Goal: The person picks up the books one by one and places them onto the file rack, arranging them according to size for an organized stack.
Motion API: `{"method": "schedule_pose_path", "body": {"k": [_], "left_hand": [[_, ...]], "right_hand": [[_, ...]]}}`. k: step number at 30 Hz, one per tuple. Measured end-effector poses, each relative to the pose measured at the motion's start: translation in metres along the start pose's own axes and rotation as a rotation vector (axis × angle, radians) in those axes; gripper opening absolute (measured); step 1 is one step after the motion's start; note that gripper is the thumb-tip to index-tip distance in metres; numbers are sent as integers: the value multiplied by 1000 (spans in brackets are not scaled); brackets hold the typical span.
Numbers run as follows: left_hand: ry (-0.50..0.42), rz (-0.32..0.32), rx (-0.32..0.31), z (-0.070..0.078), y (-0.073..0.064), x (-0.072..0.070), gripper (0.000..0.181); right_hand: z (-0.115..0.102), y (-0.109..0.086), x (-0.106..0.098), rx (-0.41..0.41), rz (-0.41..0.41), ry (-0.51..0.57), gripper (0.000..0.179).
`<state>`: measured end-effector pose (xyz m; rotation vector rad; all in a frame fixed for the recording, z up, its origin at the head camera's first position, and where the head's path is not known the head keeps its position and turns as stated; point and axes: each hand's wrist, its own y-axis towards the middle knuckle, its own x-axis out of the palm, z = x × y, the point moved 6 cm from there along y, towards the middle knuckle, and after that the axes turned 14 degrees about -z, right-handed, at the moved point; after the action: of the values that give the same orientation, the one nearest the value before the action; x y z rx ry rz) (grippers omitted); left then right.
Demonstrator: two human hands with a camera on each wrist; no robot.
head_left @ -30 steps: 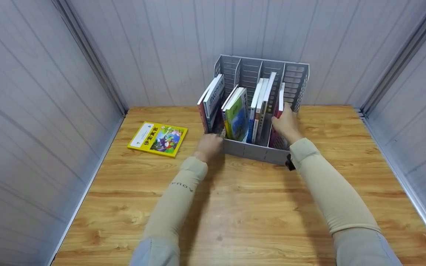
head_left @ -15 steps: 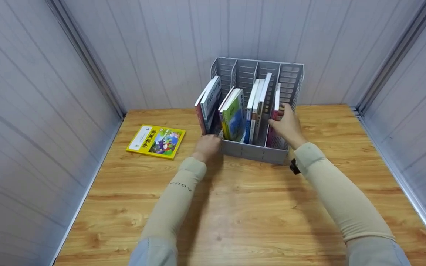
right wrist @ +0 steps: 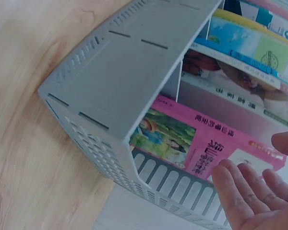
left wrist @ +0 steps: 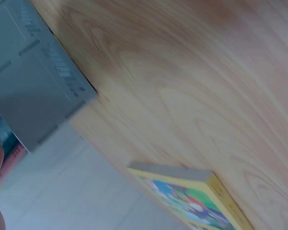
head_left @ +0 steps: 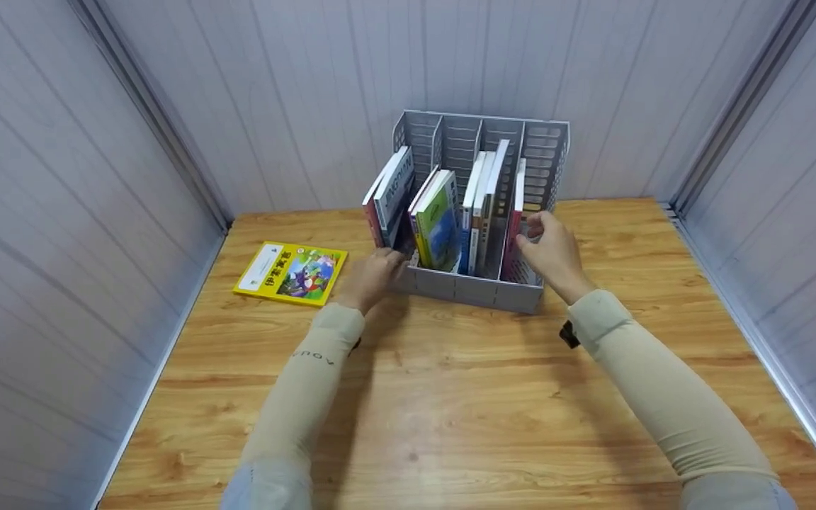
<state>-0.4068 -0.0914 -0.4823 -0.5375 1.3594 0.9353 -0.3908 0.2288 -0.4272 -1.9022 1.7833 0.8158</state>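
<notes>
A grey file rack (head_left: pixel 475 290) with several slots stands on the table, books upright inside it. My right hand (head_left: pixel 555 253) is at its right slot, thumb and fingers spread apart beside a pink book (right wrist: pixel 206 139). In the right wrist view these fingers look relaxed and grip nothing. My left hand (head_left: pixel 372 275) is at the rack's front left corner, fingers loosely bent, just below a red-spined book (head_left: pixel 372 219). Only a bit of this hand shows in the left wrist view. A yellow picture book (head_left: pixel 293 273) lies flat on the table to its left.
Upright in the middle slots are a green-covered book (head_left: pixel 440 227) and several white-edged books (head_left: pixel 482 209). A panelled wall (head_left: pixel 309 106) rises behind the rack, with side walls left and right. The wooden table (head_left: pixel 436 397) extends toward me.
My right hand has eased off the pink book to the right, its fingers loosening. The left hand has shifted slightly left at the rack's corner. The head view has shifted a little.
</notes>
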Motion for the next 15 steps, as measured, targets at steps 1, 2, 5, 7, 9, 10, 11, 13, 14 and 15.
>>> {"method": "schedule_pose_path", "body": {"k": [1, 2, 5, 7, 9, 10, 11, 13, 14, 15], "left_hand": [[26, 44, -2, -4, -4, -3, 19], [53, 83, -12, -8, -9, -6, 19], [103, 145, -72, -24, -22, -10, 21], [106, 138, -138, -36, -29, -11, 22], [93, 108, -208, -49, -37, -12, 23], [82, 88, -245, -56, -40, -11, 25], [73, 63, -282, -62, -44, -11, 27], [53, 16, -357, -75, -51, -9, 29], [47, -9, -394, -81, -55, -7, 31], [43, -37, -433, -87, -59, -5, 32]], "right_hand": [[-1, -2, 2, -9, 0, -6, 39], [-1, -4, 4, -16, 4, -12, 38], [0, -10, 9, -37, 21, -30, 37], [2, -14, 13, -45, 33, -48, 36], [6, -16, 18, -50, 35, -70, 34], [7, -18, 20, -53, 32, -80, 33], [9, -19, 23, -55, 28, -89, 32], [14, -21, 29, -58, 14, -101, 29], [15, -21, 32, -58, 5, -108, 28], [17, -22, 35, -60, -2, -116, 26]]}}
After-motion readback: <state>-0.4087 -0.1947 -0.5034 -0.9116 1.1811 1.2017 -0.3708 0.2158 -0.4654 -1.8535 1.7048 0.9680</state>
